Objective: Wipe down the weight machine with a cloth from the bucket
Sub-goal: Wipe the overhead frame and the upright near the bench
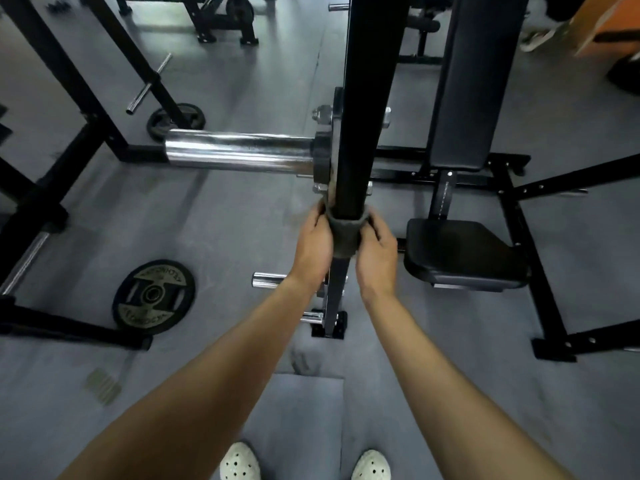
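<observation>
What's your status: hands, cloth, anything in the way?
Left hand and right hand both grip the cloth. Cloth wrapped round the black upright. Chrome bar juts out just above.

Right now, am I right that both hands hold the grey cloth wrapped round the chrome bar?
Not quite: the head view shows the left hand and right hand holding the grey cloth wrapped round the black post, not the chrome bar.

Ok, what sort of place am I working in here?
A gym, most likely its weights area: a chrome plate-loading sleeve on the black machine upright, a loose weight plate, and a padded seat.
</observation>
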The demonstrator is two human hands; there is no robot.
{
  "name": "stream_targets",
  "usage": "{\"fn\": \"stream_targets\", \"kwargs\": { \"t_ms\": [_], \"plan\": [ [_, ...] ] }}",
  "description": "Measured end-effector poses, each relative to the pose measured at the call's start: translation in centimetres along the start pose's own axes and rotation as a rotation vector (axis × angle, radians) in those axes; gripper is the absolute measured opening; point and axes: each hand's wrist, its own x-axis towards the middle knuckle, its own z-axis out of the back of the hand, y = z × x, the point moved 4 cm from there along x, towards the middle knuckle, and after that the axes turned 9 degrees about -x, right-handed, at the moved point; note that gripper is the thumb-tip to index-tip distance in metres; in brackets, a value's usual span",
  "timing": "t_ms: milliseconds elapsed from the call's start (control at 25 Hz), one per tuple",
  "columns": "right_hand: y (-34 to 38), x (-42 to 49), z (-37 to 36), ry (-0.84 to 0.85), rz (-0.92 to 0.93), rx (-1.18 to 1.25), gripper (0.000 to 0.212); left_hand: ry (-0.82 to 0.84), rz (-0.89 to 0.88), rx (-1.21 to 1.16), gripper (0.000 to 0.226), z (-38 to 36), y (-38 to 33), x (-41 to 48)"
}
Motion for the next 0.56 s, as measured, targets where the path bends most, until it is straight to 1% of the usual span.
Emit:
{"fn": "stream_targets", "kwargs": {
  "t_ms": [80, 160, 280, 360, 480, 560],
  "plan": [
    [-1.7, 0.0, -0.5, 0.064, -0.112, 0.012, 0.045, 0.031, 0.065, 0.049, 0.033, 0.7, 2.1, 0.0],
    [-2.3, 0.2, -0.5, 0.07, -0.16, 0.035, 0.048, 0.062, 0.061, 0.088, 0.035, 1.5, 2.6, 0.0],
    [-0.3, 0.7, -0.3, 0.035, -0.093, 0.213, 0.046, 0.053, -0.03, 0.012, 0.032, 0.8, -0.1, 0.9],
    [0.3, 1.1, -0.4, 0.006, -0.045, 0.285, 0.045, 0.037, -0.012, -0.03, 0.025, -0.1, -0.9, 2.6],
    [-1.6, 1.3, -1.2, -0.033, -0.021, 0.216, 0.045, 0.04, 0.044, -0.057, 0.021, -0.1, 1.1, 3.6],
    [-4.5, 1.4, -1.2, -0.05, -0.11, 0.146, 0.036, 0.029, 0.09, -0.049, 0.022, 0.9, 4.0, 3.5]
  ]
}}
